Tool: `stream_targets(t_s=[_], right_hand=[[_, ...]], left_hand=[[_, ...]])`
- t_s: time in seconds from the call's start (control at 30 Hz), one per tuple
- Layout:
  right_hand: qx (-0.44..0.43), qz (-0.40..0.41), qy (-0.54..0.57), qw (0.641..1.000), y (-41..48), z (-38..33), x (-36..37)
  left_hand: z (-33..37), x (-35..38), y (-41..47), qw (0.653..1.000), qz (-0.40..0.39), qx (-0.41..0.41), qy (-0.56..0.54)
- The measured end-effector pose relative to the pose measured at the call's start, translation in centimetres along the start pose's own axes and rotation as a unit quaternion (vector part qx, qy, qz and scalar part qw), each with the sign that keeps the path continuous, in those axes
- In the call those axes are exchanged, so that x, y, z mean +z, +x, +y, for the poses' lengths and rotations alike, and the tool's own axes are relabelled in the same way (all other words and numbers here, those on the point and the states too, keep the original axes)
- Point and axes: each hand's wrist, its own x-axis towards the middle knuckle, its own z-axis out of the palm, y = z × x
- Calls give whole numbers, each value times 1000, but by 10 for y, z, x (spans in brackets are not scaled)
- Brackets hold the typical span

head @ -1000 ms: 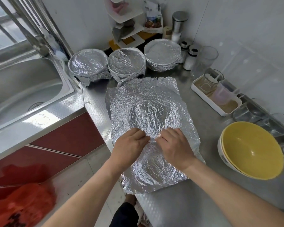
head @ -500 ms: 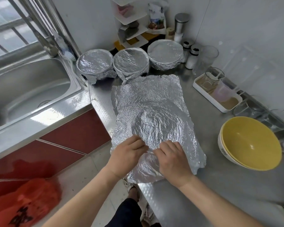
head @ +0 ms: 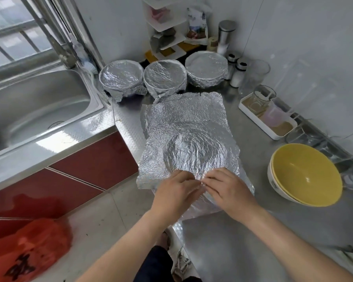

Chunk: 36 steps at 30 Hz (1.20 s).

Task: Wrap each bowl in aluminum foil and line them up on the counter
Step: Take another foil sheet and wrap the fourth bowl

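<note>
Fingers (head: 186, 178) of left hand (head: 176, 193) and right hand (head: 229, 191): curled, tips touching, pinched a crease of foil between them at the bowl's near rim.

Steel counter (head: 243, 237): carried every item below.

Sink (head: 39, 110): adjoined the counter's back-left corner.

Foil sheet (head: 183, 123): lay crumpled across the counter's middle, overhung the front-left edge, and draped a bowl (head: 192, 155) that showed only as a round dome near the front edge.

Yellow bowl stack (head: 306, 176): stood unwrapped toward the right edge, apart from the foil.

Left wrapped bowl (head: 121, 78), middle wrapped bowl (head: 165, 77), right wrapped bowl (head: 206, 68): stood in a row along the back edge, just behind the sheet.

White tray (head: 257, 122) with clear cups: sat along the right edge, behind the yellow stack.
</note>
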Motion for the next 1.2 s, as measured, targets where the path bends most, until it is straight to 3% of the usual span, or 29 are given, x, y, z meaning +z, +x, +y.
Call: stream_targets(t_s=[0.2,0.47,0.73,0.87,1.1,1.2], right_hand=[[-71,-32,-65,995,2,11,-1],[-104,17,-162,981,9,9,6],[-14,110,-156,982,30,-45,8],[49,95,-138,985,37,-68,30],[119,-29,-17,992,39,-67,31],[114,-13,28,993,34,-51,18]], left_hand=[[-5,17,-2,1000,0,-14,19],[-4,18,8,992,-3,51,115],[-24,-17,14,996,26,64,61],[-45,-29,3,995,19,67,73],[-57,-32,-9,996,-24,-3,82],[-46,-33,-7,996,-46,12,75]])
